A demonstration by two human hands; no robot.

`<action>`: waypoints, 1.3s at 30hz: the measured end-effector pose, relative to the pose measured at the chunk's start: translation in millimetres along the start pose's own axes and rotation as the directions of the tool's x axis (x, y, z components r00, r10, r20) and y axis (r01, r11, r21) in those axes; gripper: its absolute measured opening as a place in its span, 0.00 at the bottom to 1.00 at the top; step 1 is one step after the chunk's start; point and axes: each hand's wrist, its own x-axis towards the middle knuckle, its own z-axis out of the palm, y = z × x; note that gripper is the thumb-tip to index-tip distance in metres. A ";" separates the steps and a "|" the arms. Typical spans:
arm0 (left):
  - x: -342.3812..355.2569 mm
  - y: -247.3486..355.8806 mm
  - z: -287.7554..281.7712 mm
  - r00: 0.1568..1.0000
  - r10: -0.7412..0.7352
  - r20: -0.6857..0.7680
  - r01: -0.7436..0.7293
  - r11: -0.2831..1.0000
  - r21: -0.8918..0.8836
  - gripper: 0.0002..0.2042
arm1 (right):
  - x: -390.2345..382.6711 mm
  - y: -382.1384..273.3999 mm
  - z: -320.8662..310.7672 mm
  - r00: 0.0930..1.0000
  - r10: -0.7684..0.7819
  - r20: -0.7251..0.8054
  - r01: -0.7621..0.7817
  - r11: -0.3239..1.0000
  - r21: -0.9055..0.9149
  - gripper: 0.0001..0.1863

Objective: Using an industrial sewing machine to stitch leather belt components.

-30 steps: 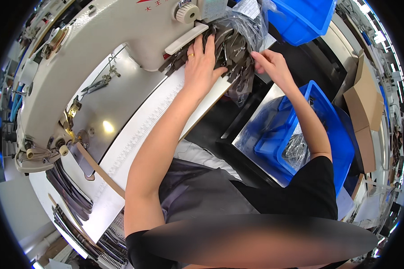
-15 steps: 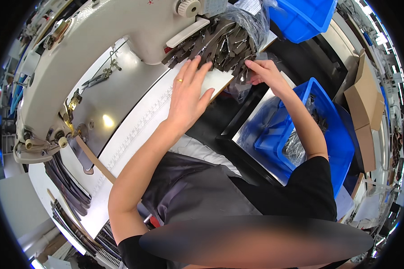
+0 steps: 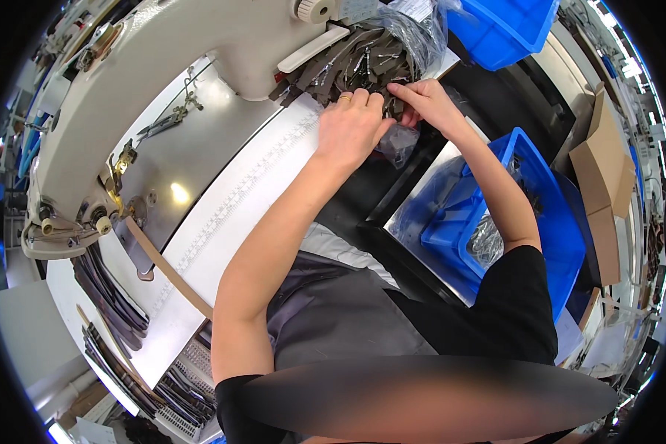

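A heap of dark grey-brown strips with small metal fittings point(image 3: 348, 59) lies at the far end of a white board point(image 3: 244, 192) printed with a scale, beside clear plastic bagging point(image 3: 429, 33). My left hand point(image 3: 351, 129) is at the near edge of the heap, fingers bent and closed over something its back hides. Just right of it, my right hand point(image 3: 429, 107) pinches at one of the dark pieces. The beige sewing machine point(image 3: 118, 74) arches along the left, over a metal plate point(image 3: 214, 133).
A blue bin point(image 3: 547, 251) with wrapped items sits at my right, another point(image 3: 496, 29) at the top. An open cardboard box point(image 3: 599, 185) stands far right. Curved dark strips point(image 3: 111, 296) and a tan strip point(image 3: 163, 263) lie lower left.
Since half a second ago my left hand has moved up and rightward to the heap, its fingers now bent. My right hand has shifted slightly up and left among the pieces.
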 end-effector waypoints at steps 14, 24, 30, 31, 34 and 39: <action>10.7 -1.2 4.3 0.994 0.072 0.085 -0.076 0.996 0.044 0.05 | 5.8 8.9 8.0 0.864 -0.481 -0.147 0.488 0.873 0.011 0.12; -74.7 -45.7 -127.8 0.834 -0.402 0.379 0.465 0.881 -0.087 0.08 | 46.0 29.7 -6.1 0.813 -0.535 -0.229 0.475 0.838 -0.269 0.17; -124.5 -102.9 -179.5 0.663 -0.617 0.423 0.748 0.541 -0.384 0.10 | 25.6 31.9 13.1 0.705 -0.574 -0.416 0.388 0.804 -0.452 0.18; -130.3 -107.6 -186.7 0.657 -0.612 0.441 0.754 0.536 -0.380 0.11 | 13.7 12.6 20.5 0.650 -0.650 -0.394 0.338 0.711 -0.617 0.18; -134.6 -105.4 -194.8 0.629 -0.637 0.445 0.776 0.479 -0.410 0.11 | -13.9 -15.2 53.6 0.502 -0.819 -0.276 0.488 0.532 -0.692 0.16; -134.4 -99.4 -209.6 0.653 -0.605 0.455 0.757 0.499 -0.423 0.10 | -60.0 -35.8 119.4 0.439 -0.895 0.082 0.747 0.312 -0.587 0.21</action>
